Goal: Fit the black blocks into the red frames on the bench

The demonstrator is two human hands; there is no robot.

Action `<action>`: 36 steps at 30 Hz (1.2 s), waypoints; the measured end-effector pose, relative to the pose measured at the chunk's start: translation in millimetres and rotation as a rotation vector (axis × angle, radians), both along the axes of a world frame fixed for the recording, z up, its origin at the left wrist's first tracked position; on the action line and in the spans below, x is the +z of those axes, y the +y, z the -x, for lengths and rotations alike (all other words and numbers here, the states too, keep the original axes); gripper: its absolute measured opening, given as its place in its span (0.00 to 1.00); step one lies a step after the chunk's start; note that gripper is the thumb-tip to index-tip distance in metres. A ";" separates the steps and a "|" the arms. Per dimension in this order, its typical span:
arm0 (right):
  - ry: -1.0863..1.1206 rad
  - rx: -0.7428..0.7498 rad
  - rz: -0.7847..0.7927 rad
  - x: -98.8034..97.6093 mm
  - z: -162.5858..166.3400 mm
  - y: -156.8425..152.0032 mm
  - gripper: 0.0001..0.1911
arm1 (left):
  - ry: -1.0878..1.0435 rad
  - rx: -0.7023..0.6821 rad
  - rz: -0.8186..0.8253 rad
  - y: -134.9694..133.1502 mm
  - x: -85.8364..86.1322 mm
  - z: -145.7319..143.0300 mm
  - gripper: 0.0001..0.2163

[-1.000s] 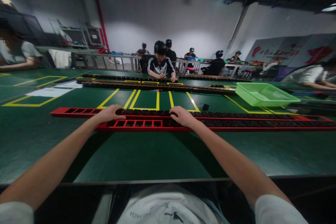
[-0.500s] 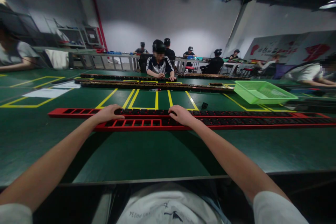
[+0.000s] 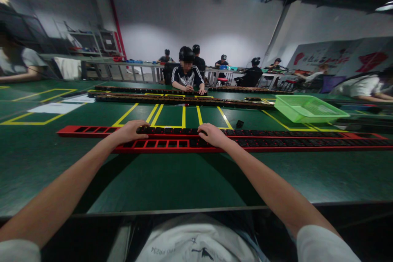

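Note:
Two long red slotted frames lie side by side across the table: a far red frame point(image 3: 89, 129) and a near red frame point(image 3: 166, 150). Small black square blocks point(image 3: 264, 133) fill many of their slots, mostly to the right; slots at the left are bare. At the far frame, my left hand point(image 3: 130, 132) curls its thumb and fingers round a black block point(image 3: 142, 130). My right hand point(image 3: 213, 135) pinches another black block point(image 3: 202, 132) over the frames; its lower fingers are partly hidden. A loose black block point(image 3: 240, 124) rests just beyond the far frame.
A light green plastic basket point(image 3: 310, 108) stands at the right, past the frames. Long dark strips point(image 3: 172, 99) lie across the table farther back, before a co-worker point(image 3: 187, 73). White paper sheets point(image 3: 55, 107) and yellow tape lines point(image 3: 184, 116) mark the green table.
My left hand has shifted slightly to the right along the far red frame. My right hand stays in nearly the same place.

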State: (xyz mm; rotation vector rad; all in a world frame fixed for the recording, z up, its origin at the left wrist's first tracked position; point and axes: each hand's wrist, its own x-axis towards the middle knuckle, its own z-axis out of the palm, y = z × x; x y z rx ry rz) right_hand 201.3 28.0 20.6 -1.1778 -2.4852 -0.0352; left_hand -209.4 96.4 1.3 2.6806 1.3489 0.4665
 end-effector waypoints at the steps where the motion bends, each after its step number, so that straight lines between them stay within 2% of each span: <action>1: 0.001 0.002 -0.001 -0.1 -0.3 0.2 0.07 | -0.017 -0.036 -0.010 -2.0 1.0 -5.1 0.26; 5: 0.001 -0.004 -0.002 -2.6 -1.4 2.8 0.07 | -0.031 -0.173 -0.058 -5.3 -0.6 -22.1 0.21; 11: -0.002 -0.007 0.001 -3.9 -1.4 4.2 0.07 | -0.025 -0.180 -0.097 -2.1 -6.4 -24.6 0.19; 18: -0.001 -0.001 -0.001 -1.7 -0.7 2.0 0.07 | -0.048 -0.225 -0.096 -11.0 -7.0 -38.1 0.19; 31: 0.013 -0.022 0.034 -0.6 -0.8 0.8 0.07 | -0.113 -0.160 -0.002 -13.6 -7.2 -46.0 0.20; 36: -0.006 -0.020 0.024 0.2 -0.6 0.2 0.08 | -0.087 -0.100 -0.012 -8.5 -6.4 -35.4 0.26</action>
